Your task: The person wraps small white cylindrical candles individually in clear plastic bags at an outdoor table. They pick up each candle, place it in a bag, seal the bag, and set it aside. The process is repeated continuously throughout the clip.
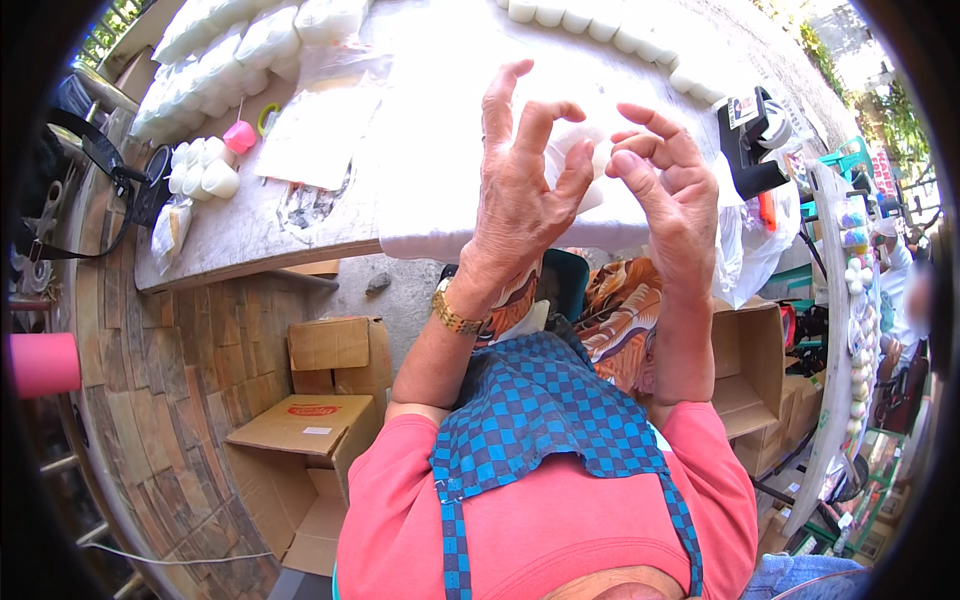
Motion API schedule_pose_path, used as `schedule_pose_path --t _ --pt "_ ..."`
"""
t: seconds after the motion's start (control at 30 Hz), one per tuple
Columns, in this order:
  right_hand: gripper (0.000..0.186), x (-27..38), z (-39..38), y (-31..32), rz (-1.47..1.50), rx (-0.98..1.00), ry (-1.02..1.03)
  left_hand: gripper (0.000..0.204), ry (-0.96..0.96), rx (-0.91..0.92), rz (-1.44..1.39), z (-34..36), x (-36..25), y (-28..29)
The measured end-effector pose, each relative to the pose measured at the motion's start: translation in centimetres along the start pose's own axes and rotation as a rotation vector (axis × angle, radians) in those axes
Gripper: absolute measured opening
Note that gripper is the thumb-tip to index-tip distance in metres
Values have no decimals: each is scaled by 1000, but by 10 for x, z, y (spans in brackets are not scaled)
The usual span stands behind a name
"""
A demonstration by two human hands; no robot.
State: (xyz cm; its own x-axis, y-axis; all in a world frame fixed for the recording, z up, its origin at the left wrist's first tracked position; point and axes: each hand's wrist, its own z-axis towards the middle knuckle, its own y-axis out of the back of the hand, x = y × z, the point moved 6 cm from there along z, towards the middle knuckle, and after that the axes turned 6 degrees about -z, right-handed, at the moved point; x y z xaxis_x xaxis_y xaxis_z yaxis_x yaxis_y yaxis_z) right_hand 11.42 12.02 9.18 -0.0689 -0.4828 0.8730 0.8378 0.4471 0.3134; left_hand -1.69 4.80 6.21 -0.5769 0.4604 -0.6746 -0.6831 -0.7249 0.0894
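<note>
My left hand [533, 175] is raised over the white-covered table [440, 130], its fingers spread and bent, thumb apart from them. A gold-coloured watch [457, 308] circles that wrist. Facing it, my right hand [668, 178] has its thumb and fingertips drawn together in a pinch. Between the two hands is a pale, see-through white thing [592, 195], perhaps thin plastic; glare washes out its outline. Whether the right fingertips grip its edge is too bright to tell.
White rounded packs [225, 55] are piled at the far left, near a pink item [240, 136] and smaller white bottles [205, 168]. A black device [750, 145] and a plastic bag [745, 245] sit right. Cardboard boxes [300, 425] stand below; another person [895, 280] is far right.
</note>
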Motion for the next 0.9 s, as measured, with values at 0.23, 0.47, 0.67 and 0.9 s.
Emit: schedule_pose_path --t 0.23,0.47,0.67,0.9 --pt "37 -21 -10 -10 -44 -127 -129 25 84 74 -132 -2 2 3" --pt "39 -24 -14 -15 -32 -156 -137 41 122 61 -95 -2 1 1" --pt "42 -41 -18 -10 -152 -110 -299 45 92 102 -50 -2 1 -1" --pt "35 -46 -23 -20 168 33 -355 46 23 213 -54 6 0 1"
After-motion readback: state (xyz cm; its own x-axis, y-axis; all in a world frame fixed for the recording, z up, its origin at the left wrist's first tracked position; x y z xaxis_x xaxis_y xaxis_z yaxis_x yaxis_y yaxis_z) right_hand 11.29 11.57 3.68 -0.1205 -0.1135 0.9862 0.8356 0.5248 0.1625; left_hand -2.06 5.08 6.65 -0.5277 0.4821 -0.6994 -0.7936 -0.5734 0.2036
